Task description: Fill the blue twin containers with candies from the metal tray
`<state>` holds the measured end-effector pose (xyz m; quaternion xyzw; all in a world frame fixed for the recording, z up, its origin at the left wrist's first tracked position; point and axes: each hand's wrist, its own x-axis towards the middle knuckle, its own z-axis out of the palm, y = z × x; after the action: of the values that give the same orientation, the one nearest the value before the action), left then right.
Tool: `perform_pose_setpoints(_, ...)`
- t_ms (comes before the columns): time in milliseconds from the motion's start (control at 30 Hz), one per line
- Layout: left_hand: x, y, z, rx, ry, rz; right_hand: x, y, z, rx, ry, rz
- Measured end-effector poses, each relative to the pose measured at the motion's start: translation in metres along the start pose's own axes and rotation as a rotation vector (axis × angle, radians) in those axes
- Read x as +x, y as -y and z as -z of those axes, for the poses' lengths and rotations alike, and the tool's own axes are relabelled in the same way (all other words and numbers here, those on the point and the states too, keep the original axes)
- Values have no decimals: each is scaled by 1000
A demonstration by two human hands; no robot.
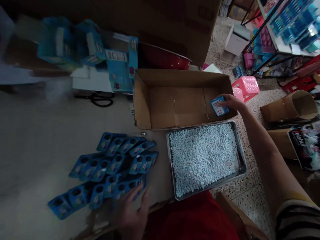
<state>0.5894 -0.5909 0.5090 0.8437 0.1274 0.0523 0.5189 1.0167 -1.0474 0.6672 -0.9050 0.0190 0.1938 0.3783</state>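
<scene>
My right hand (231, 101) reaches over the right end of an open cardboard box (162, 108) and holds a small blue packet (219, 106) with a white label. My left hand (133, 210), blurred, is low over the table with its fingers apart, beside the nearest of several blue packets (97, 196) with dark round holes. These packets lie in slanting rows, overlapping one another. A metal tray (240, 160) full of small pale blue and white pellets (203, 156) stands right in front of the box.
Black-handled scissors (102, 100) lie on the table (37, 133) behind the packets. Blue cartons (118, 71) and a red bowl (165, 58) stand at the back. On the floor to the right are a pink stool (246, 87) and a brown carton (282, 108), with a loaded shelf beyond.
</scene>
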Motion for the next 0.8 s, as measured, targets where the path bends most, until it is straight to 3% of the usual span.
perform_pose_setpoints(33,23,-23,-16,9,-36,-74,-20,11,1,166,15,44)
perform_pose_setpoints(100,66,-71,-47,-83,13,-105,-67,27,-9,433,64,135)
perform_pose_setpoints(200,118,-128,-83,-390,197,-47,-139,32,-59,739,354,129)
perform_pose_setpoints(233,128,-139,-92,-511,319,-67,-161,28,-85,842,463,95)
perform_pose_setpoints(300,134,-149,-103,-598,669,-113,-201,15,-145,1055,584,8)
perform_pose_setpoints(367,118,-145,-107,-596,980,-116,-237,0,-209,1187,568,-101)
perform_pose_setpoints(433,81,-131,-103,-610,1074,-4,-270,-14,-264,1268,469,-245)
perform_pose_setpoints(500,38,-114,-95,-665,991,186,-298,-28,-300,1220,387,-332)
perform_pose_setpoints(567,6,-97,-86,-678,886,383,-318,-44,-313,1056,248,-371)
perform_pose_setpoints(600,-2,-89,-83,-653,825,462,-325,-54,-312,950,114,-389)
perform_pose_setpoints(667,4,-74,-80,-551,663,524,-334,-80,-296,719,-268,-443)
perform_pose_setpoints(733,33,-61,-85,-443,485,447,-335,-112,-274,485,-698,-497)
perform_pose_setpoints(800,69,-47,-99,-370,330,332,-330,-145,-258,311,-935,-511)
